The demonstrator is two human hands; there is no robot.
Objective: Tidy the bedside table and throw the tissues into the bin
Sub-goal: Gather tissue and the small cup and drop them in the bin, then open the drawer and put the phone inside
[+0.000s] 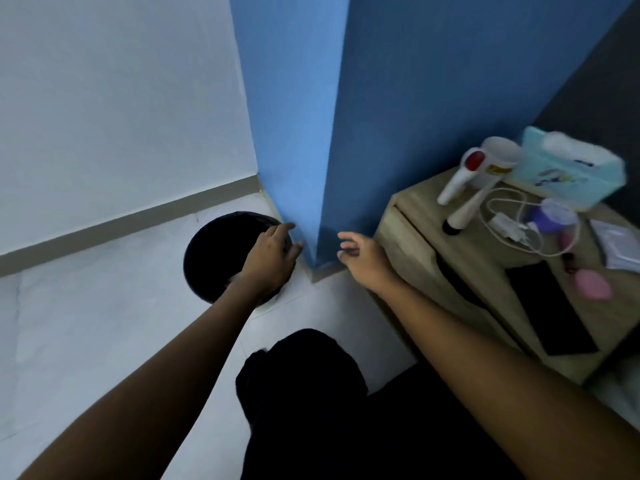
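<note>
So my left hand (272, 254) is stretched out right over the black bin (214, 251), which sits on the pale floor (104, 323) tucked against the corner of the blue wall (311, 133). Palm faces down, fingers loosely curled, and I honestly can't tell whether there's anything in it since I only see the back of the hand. There's a little whitish bit showing at the bin's near rim just under my wrist, could be a tissue (234, 279), too small to be sure.

My right hand (362, 256) is hanging in the air between the wall corner and the bedside table (415, 244), fingers spread and relaxed, holding nothing.

The wooden table is off to my right and pretty cluttered. At the back there's a teal tissue box (568, 171) with a white sheet poking out the top, and a white mug (498, 161) just beside it. In front of the mug lie two white handheld gadgets (460, 188), one with a red round head. A white charger cable (512, 223) loops next to a purple round thing (554, 216). Nearer to me a black phone (550, 306) lies flat, with something pink (592, 285) beside it and a clear plastic packet (616, 244) at the far right edge.

My dark trousers (311, 393) fill the bottom of the view.
</note>
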